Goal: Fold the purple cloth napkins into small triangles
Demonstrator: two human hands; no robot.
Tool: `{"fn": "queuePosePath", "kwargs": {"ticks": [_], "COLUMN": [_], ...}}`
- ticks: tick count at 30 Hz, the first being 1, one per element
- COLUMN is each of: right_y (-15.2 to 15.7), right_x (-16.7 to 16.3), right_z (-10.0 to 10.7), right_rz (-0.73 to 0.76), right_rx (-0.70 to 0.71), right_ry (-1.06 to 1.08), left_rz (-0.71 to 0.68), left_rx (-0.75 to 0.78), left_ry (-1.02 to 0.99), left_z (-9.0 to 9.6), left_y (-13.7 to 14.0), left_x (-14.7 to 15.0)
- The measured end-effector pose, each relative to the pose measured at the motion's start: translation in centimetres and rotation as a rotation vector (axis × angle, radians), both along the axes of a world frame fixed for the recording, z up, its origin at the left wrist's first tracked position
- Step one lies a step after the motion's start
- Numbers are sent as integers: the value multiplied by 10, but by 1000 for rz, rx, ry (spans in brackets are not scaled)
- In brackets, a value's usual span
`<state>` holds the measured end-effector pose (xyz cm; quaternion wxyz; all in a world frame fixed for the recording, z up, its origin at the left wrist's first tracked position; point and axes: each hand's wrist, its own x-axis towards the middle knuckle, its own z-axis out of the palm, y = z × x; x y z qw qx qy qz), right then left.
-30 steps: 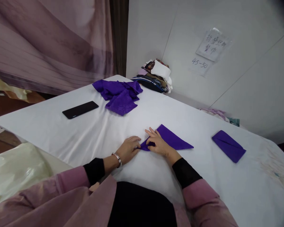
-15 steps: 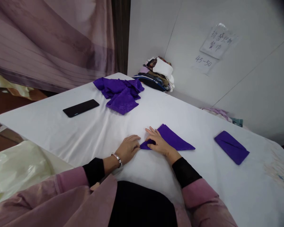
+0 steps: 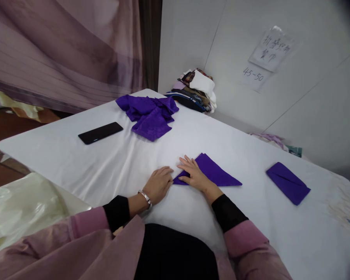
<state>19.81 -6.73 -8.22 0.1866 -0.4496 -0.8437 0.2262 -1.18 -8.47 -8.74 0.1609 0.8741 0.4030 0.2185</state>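
A purple cloth napkin (image 3: 217,171) lies folded into a triangle on the white-covered table (image 3: 111,163). My right hand (image 3: 194,175) rests on its left part, fingers spread and thumb apart, pressing the cloth flat. Beside the triangle's left tip is my left hand (image 3: 159,182), a bracelet on its wrist. Its fingers are stretched out flat and its edge touches the tip. Part of the napkin is hidden under my right hand.
On the right lies a folded purple napkin (image 3: 288,183) with a slit-like fold. Loose purple napkins (image 3: 153,116) are heaped at the back, near a black phone (image 3: 100,133). Clothes (image 3: 196,89) are piled behind the table's far edge, and handwritten papers (image 3: 270,50) hang on the wall.
My right thumb and fingers have moved apart from their pinch and now lie flatter on the napkin. My left hand has barely moved. The view has shifted slightly.
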Motion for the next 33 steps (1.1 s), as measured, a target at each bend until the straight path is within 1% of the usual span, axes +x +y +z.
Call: {"fn": "queuePosePath", "kwargs": {"ticks": [5, 9, 12, 16, 17, 19, 23, 27, 33], "right_y": [-6, -15, -23, -41, -47, -59, -76, -75, -73], "right_x": [4, 3, -2, -9, -11, -14, -21, -25, -23], "right_z": [15, 23, 20, 12, 10, 8, 4, -1, -3], "right_rz": [-44, -12, -16, -146, -152, -105, 1, 11, 20], "right_rx": [46, 56, 113, 265, 296, 322, 270, 209, 158], "right_ry": [36, -28, -75, -44, -41, -73, -202, -278, -307], "left_rz": [8, 11, 32, 54, 59, 68, 84, 102, 105], "left_rx": [28, 26, 22, -1, -7, -24, -54, -67, -94], "left_ry": [11, 5, -11, -26, -31, -44, -68, -101, -151], "left_z": [-3, -5, -6, -6, -5, -5, -4, -5, -5], "left_y": [0, 1, 2, 2, 2, 2, 3, 4, 8], "left_x": [1, 1, 2, 2, 2, 2, 2, 2, -2]}}
